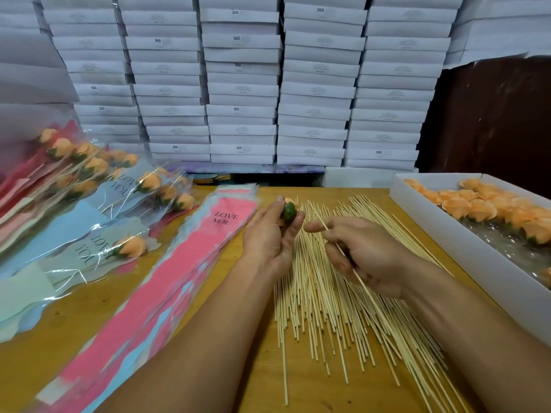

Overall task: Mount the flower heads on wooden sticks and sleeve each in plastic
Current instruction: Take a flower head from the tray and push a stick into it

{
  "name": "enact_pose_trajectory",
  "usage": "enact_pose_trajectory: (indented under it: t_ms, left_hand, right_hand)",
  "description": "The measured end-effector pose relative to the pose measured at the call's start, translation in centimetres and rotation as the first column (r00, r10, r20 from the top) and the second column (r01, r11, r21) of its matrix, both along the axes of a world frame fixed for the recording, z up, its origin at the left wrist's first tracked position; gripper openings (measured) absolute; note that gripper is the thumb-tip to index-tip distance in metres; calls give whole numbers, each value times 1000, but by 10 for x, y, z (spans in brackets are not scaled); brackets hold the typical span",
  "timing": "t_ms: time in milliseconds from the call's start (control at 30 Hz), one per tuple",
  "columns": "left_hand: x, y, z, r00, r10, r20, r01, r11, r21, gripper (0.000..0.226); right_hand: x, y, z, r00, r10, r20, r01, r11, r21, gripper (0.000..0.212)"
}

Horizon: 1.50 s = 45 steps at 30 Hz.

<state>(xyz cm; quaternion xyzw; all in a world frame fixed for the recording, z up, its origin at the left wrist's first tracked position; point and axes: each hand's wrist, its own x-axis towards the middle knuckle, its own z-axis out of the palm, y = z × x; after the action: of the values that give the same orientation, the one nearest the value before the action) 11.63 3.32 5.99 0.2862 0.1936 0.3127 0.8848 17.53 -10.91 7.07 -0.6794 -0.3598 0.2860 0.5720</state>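
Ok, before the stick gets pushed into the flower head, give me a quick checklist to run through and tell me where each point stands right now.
1. Peach flower head with green base gripped in left hand: ok.
2. Green base turned towards the stick: ok.
3. Single thin wooden stick pinched in right hand: ok.
4. Stick tip touching the base: not ok, a gap remains.
5. Hole in the base lined up with the tip: cannot tell.
6. Pink "LOVE YOU" plastic sleeve on top of its stack, beside the left hand: ok.

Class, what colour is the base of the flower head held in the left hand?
Green, in the head view: flower head in the left hand.
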Motion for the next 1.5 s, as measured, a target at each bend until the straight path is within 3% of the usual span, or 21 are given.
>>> enact_pose_trajectory:
  t_ms: [400, 633, 1500]
  left_hand:
    - [1, -1, 0, 999, 47, -10, -46, 996, 73, 41]
    - [2, -1, -2, 999, 38, -10, -37, 994, 101, 20]
    - [1, -1, -2, 998, 58, -31, -54, 991, 127, 23]
  right_hand:
    - [-10, 2, 0, 977, 46, 207, -42, 999, -26, 62]
    - [-10, 1, -1, 974, 58, 220, -51, 998, -36, 62]
    - [-9, 0, 0, 974, 91, 209, -83, 996, -46, 66]
